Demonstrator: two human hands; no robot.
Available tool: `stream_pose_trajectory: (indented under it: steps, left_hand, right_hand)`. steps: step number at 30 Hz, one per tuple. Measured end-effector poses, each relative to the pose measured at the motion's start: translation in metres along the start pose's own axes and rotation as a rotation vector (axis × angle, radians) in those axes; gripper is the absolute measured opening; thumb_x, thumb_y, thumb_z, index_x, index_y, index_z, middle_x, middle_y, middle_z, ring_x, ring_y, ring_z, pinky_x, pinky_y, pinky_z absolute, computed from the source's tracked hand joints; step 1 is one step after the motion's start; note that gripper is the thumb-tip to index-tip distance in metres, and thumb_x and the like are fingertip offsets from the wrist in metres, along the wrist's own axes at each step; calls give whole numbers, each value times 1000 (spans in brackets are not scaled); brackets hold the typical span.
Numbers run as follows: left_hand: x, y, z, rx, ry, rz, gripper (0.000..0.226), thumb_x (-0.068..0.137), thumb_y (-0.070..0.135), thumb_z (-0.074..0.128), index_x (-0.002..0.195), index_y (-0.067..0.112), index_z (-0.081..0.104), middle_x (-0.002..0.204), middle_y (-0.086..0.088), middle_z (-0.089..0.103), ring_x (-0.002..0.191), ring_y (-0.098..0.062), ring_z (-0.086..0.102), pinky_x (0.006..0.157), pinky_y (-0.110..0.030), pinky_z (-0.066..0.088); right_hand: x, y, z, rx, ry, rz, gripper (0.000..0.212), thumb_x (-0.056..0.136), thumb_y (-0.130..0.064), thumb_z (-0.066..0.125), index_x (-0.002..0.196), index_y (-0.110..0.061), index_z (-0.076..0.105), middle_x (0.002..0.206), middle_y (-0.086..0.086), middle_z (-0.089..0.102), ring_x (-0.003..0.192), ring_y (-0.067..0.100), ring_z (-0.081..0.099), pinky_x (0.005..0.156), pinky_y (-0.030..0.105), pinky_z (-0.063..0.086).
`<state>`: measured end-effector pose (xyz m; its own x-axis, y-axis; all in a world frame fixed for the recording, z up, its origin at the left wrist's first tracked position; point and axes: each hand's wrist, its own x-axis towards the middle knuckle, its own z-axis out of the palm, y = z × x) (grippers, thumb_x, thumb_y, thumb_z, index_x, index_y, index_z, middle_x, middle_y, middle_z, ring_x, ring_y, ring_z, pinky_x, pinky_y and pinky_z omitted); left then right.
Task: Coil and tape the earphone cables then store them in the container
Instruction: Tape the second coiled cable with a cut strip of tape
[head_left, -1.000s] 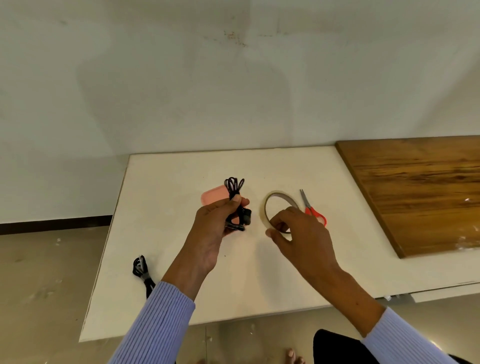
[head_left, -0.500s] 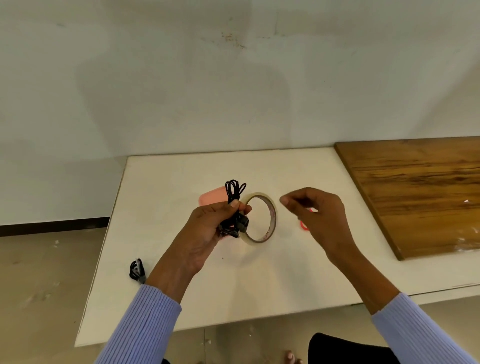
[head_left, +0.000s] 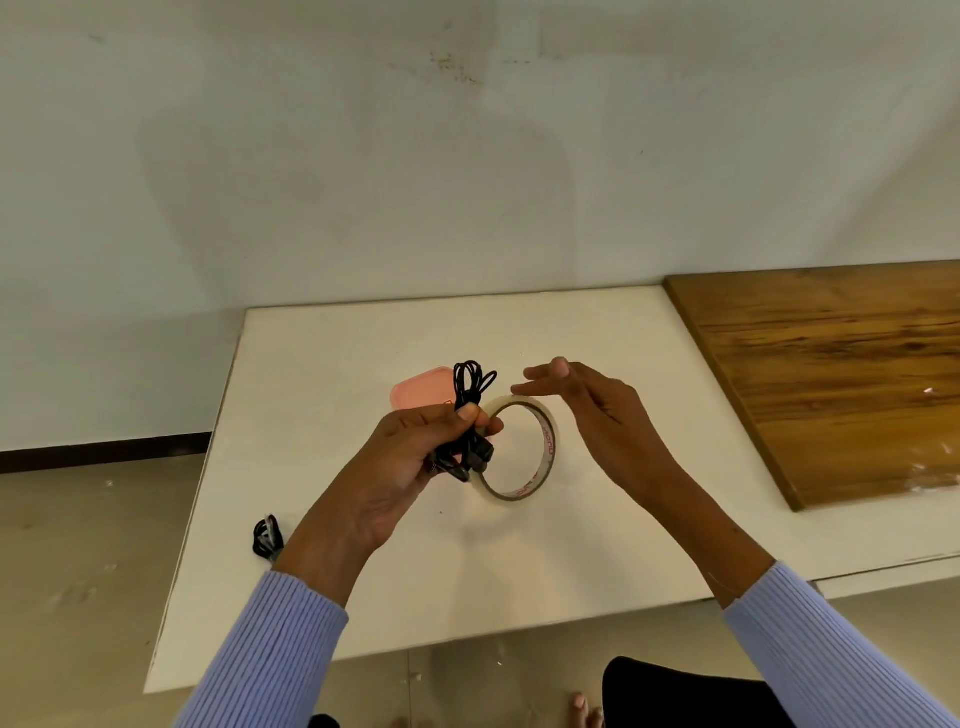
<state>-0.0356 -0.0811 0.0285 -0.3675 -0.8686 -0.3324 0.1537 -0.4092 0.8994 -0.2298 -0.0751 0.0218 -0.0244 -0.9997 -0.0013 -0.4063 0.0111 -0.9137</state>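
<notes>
My left hand (head_left: 410, 457) grips a coiled black earphone cable (head_left: 470, 382) upright, its loops sticking out above my thumb. The same hand also holds the near side of a clear tape roll (head_left: 545, 441), which stands on edge above the white table (head_left: 332, 364). My right hand (head_left: 597, 415) hovers at the roll's top with its fingers stretched out straight; I cannot tell whether they touch the tape. A pink container (head_left: 418, 395) lies on the table just behind my left hand. A second coiled black cable (head_left: 267, 538) lies at the table's left edge.
A wooden board (head_left: 841, 374) covers the table's right part. A bare wall stands close behind the table. The floor drops away on the left and in front. My right hand hides the scissors.
The tape roll went from my right hand to my left hand, beside the cable. My right hand let go, drew back to the right, then came over the roll's top with straight fingers.
</notes>
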Motion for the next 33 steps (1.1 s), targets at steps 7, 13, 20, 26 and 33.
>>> stream_pose_trajectory:
  steps: [7,13,20,26,33]
  left_hand:
    - [2,-1,-5,-34,8,-10,20,78,24,58,72,13,73,86,-7,74,69,-17,66,71,-29,49]
    - [2,-2,-6,4,54,28,26,80,28,58,87,7,70,96,-13,73,79,-18,67,76,-29,45]
    - [2,2,-4,-177,79,14,21,83,22,56,80,9,73,93,-13,72,81,-20,66,74,-27,53]
    - [2,2,8,-354,-71,-32,14,84,21,56,80,12,66,96,-15,70,99,-30,67,84,-38,56]
    - [4,7,3,-307,26,-8,16,85,18,58,87,5,67,80,-9,67,84,-26,67,80,-37,58]
  right_hand:
    - [1,0,-8,51,-97,108,29,86,-37,58,97,-16,74,89,-4,75,87,5,69,86,23,52]
    - [-2,-5,-17,213,-86,134,19,79,-15,70,95,-7,72,84,8,74,76,19,71,67,22,57]
    - [-8,-12,-8,99,256,-14,15,74,-24,76,85,-15,74,71,0,73,64,14,69,59,18,53]
    - [-16,-21,15,-14,214,-140,15,76,-25,76,87,-14,75,83,-8,72,70,5,67,59,18,54]
    - [-11,-20,12,-166,0,-298,22,83,-13,68,104,-9,72,98,2,69,81,6,64,65,15,53]
